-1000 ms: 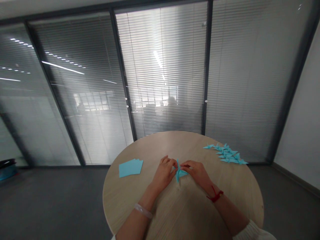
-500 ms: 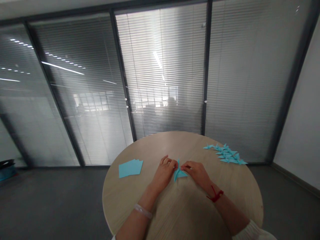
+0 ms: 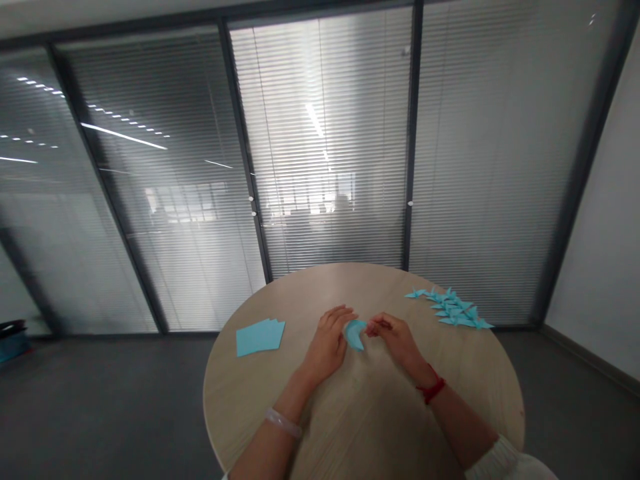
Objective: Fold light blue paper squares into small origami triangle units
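Blue origami paper (image 3: 355,334) apparently pinched by right hand (image 3: 393,341).

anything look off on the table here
The blue paper piece between the left hand and right hand stands out: it curves into a crescent, unlike the flat, pointed paper cranes at the right of the table.

The only camera sits on the person's head and it looks forward and down. It faces a round wooden table (image 3: 250,393) from the near edge, and behind this stands a glass partition with blinds (image 3: 325,147). The view is wide, so the left hand (image 3: 327,347) and right hand (image 3: 395,343) appear rather small, low in the middle of the picture.
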{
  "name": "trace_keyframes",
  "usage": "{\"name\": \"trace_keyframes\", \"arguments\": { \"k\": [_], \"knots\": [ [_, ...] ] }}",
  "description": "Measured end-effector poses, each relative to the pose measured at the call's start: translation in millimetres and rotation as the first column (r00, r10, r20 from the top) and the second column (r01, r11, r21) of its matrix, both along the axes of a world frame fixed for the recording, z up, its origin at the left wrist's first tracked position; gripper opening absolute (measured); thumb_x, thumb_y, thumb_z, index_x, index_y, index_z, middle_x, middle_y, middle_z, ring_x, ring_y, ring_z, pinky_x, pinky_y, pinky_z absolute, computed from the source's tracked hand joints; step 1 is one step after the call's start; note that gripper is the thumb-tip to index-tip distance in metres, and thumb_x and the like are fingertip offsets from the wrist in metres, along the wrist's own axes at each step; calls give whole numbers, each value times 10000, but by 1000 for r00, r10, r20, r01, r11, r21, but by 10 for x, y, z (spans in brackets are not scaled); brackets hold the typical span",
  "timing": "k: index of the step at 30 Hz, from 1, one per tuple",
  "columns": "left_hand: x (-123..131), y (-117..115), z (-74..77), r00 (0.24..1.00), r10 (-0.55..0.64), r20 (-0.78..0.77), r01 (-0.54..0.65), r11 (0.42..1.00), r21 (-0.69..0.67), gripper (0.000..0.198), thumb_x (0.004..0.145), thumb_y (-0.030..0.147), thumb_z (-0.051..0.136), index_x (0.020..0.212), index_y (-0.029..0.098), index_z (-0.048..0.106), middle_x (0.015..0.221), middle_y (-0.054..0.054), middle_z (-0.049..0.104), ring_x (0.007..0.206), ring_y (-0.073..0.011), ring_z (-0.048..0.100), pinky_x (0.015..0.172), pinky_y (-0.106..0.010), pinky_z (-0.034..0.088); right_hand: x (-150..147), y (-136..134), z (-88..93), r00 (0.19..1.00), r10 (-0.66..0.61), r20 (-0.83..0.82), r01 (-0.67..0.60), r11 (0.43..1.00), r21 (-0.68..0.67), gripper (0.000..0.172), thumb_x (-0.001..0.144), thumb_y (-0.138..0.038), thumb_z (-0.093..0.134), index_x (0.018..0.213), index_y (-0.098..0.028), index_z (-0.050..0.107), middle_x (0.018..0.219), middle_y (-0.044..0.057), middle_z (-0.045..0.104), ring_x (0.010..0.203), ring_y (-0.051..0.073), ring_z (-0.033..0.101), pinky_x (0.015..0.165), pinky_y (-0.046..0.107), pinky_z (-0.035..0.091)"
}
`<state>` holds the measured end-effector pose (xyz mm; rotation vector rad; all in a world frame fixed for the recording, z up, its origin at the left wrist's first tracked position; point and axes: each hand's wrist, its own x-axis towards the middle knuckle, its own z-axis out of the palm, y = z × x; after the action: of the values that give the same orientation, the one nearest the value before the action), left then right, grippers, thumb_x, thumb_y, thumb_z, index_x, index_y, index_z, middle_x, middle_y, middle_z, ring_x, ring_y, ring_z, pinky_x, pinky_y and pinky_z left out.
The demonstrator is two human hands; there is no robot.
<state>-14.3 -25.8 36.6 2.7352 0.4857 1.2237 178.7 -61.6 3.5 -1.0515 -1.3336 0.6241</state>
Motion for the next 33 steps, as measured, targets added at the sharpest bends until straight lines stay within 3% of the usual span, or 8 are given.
{"name": "trace_keyframes", "arguments": {
  "k": [5,15,17,19,21,23,26,33],
  "knots": [
    [6,-83,44,994,-100,-43,99,995,-26,447,839,209,493,1279,227,421,1349,-91,437,1310,-235,293,1072,-475,276,-16,13,-3,971,83,-225,-100,993,-67,356,656,-502,686,708,-153,639,672,17,644,645,163,590,640,275,482],
    [23,-98,40,993,-93,-77,78,982,-170,433,825,393,567,1229,262,486,1235,-64,553,1171,-200,471,1001,-391,388,-74,3,-23,909,259,-327,-317,938,-140,354,672,-502,694,784,-169,655,759,42,646,672,175,612,665,298,503],
    [21,-92,38,994,-66,-86,49,981,-185,421,825,403,563,1216,260,498,1201,-61,571,1124,-197,504,976,-373,406,-72,20,-36,932,238,-274,-284,949,-140,359,704,-499,663,842,-168,643,762,44,646,680,183,620,658,309,510],
    [16,-74,28,994,-30,-103,11,982,-186,410,831,407,554,1210,257,507,1164,-57,586,1083,-195,526,951,-358,419,-69,17,-31,979,140,-151,-154,985,-82,363,741,-478,632,947,-180,620,814,52,651,745,198,625,679,321,516],
    [10,-42,10,992,20,-121,-41,985,-168,412,841,403,540,1223,255,501,1146,-57,589,1067,-198,531,938,-357,423,-71,-15,-2,1000,-17,7,16,997,69,355,790,-426,595,1066,-203,581,931,66,644,853,200,610,743,325,510],
    [5,-5,-15,988,66,-142,-86,987,-139,426,845,402,532,1243,256,488,1133,-61,591,1057,-204,533,930,-367,425,-82,-68,43,982,-115,152,76,968,238,309,846,-359,534,1118,-215,566,1024,77,616,916,190,586,796,320,494],
    [3,41,-54,982,103,-160,-120,987,-102,425,843,403,535,1236,246,495,1115,-68,599,1036,-210,541,919,-381,429,-105,-141,105,926,-168,338,28,924,382,228,876,-293,497,1061,-236,618,1001,66,610,926,184,567,795,307,490],
    [10,83,-122,974,93,-206,-111,991,-79,417,862,360,517,1261,248,467,1142,-65,595,1040,-203,538,913,-378,433,-128,-162,126,876,-134,463,-39,938,344,162,873,-283,540,931,-281,691,907,36,641,864,182,587,804,324,498]
  ]
}}
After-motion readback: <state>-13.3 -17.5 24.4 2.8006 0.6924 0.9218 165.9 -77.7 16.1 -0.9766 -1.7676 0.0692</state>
